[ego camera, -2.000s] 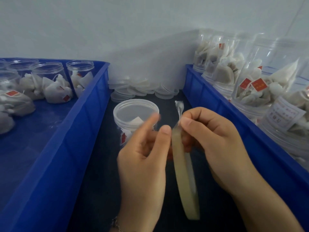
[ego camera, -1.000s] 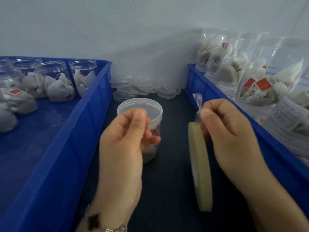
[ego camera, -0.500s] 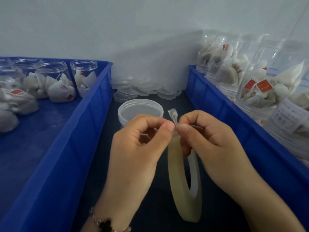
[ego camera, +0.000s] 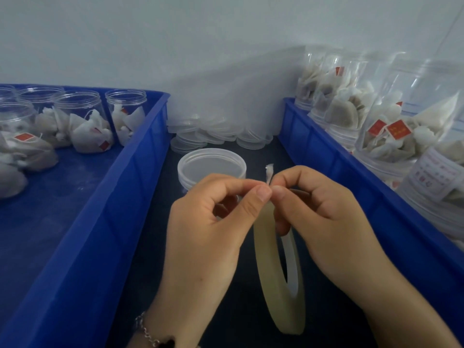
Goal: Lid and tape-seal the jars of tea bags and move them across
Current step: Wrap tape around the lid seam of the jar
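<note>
Tape roll (ego camera: 273, 280) on edge — tail (ego camera: 268, 172) upward

The tape roll (ego camera: 278, 280) looks smooth, translucent plastic; the jar lid (ego camera: 211, 164) is frosted plastic; the blue bins (ego camera: 105, 222) are glossy plastic; the bench (ego camera: 251, 330) looks dark and matt.

Single head-worn view, angled forward and down, close above the hands (ego camera: 263, 222)

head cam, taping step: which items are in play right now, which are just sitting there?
In play:
- tape roll, held by right hand
- tape end, pinched by left hand and the right
- lidded jar behind the hands

Sitting there:
- spare lids
- open jars in left bin
- jars in right bin
</note>
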